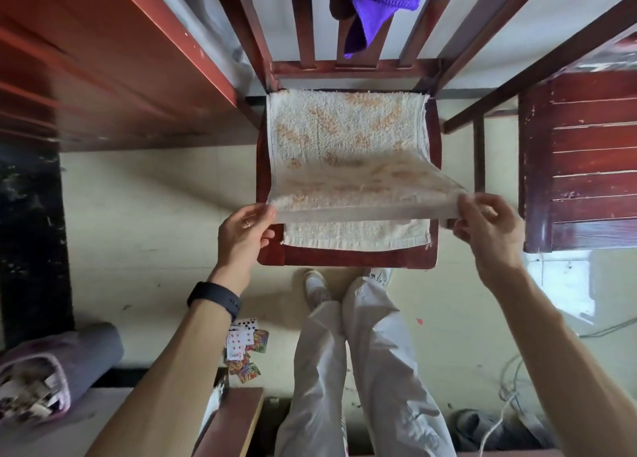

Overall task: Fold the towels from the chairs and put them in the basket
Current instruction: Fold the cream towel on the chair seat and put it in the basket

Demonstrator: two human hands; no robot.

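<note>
Left hand and right hand pinch nubbly white terry towel; glossy slatted chair.

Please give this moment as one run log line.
folding | left hand pinches towel corner | right hand pinches other corner | towel on chair seat

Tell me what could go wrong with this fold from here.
The white towel is held only at two corners by the left hand and right hand; one may slip. The lifted layer sits right of the layer on the chair seat, so edges may not match. A bump could drop the purple towel.
</note>
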